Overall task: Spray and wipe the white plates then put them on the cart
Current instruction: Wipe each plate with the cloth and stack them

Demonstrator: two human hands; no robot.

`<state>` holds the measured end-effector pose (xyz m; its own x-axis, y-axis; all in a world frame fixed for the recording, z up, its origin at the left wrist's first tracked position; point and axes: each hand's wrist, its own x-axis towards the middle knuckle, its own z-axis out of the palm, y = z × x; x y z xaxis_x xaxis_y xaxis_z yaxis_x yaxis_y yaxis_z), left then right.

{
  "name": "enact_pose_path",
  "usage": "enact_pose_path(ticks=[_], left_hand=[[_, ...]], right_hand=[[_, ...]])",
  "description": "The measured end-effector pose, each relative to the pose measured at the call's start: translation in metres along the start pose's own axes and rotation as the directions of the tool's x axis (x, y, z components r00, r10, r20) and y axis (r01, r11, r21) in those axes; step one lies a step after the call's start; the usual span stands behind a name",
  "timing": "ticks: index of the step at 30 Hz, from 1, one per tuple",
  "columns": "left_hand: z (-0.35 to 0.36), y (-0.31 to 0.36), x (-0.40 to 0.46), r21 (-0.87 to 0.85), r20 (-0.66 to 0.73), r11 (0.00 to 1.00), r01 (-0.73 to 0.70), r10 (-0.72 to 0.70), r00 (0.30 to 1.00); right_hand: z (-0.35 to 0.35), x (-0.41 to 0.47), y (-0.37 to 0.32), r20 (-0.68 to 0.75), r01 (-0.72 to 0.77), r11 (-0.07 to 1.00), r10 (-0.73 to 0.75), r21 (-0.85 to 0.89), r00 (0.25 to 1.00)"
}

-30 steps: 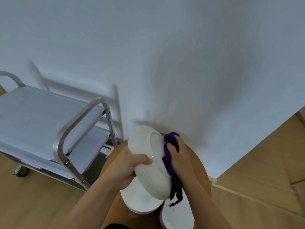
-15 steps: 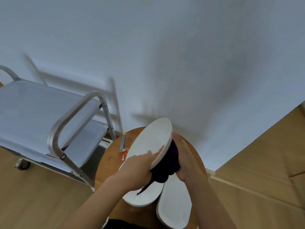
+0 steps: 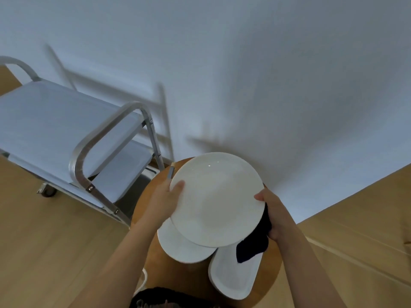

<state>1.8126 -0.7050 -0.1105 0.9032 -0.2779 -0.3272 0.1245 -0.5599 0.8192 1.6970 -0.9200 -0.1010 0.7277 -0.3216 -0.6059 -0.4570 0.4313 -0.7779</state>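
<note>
A round white plate (image 3: 216, 196) is held up in the middle of the frame, face up, above a round wooden table (image 3: 145, 203). The left hand (image 3: 165, 202) grips its left edge, thumb on top. The right hand (image 3: 272, 213) grips the right edge, with a dark purple cloth (image 3: 252, 246) bunched under the plate and hanging down. Two more white dishes lie on the table below: a round plate (image 3: 180, 247) and an oval plate (image 3: 233, 276). A metal cart (image 3: 66, 125) stands at the left by the white wall (image 3: 244, 63).
</note>
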Motion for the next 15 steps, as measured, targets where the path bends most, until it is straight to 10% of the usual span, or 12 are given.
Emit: enact_pose_path(ticks=[15], left_hand=[[0.06, -0.124, 0.01, -0.241, -0.239, 0.885, 0.397, -0.451, 0.86]], right_hand=[[-0.014, 0.115, -0.019, -0.202, 0.321, 0.916, -0.371, -0.24, 0.906]])
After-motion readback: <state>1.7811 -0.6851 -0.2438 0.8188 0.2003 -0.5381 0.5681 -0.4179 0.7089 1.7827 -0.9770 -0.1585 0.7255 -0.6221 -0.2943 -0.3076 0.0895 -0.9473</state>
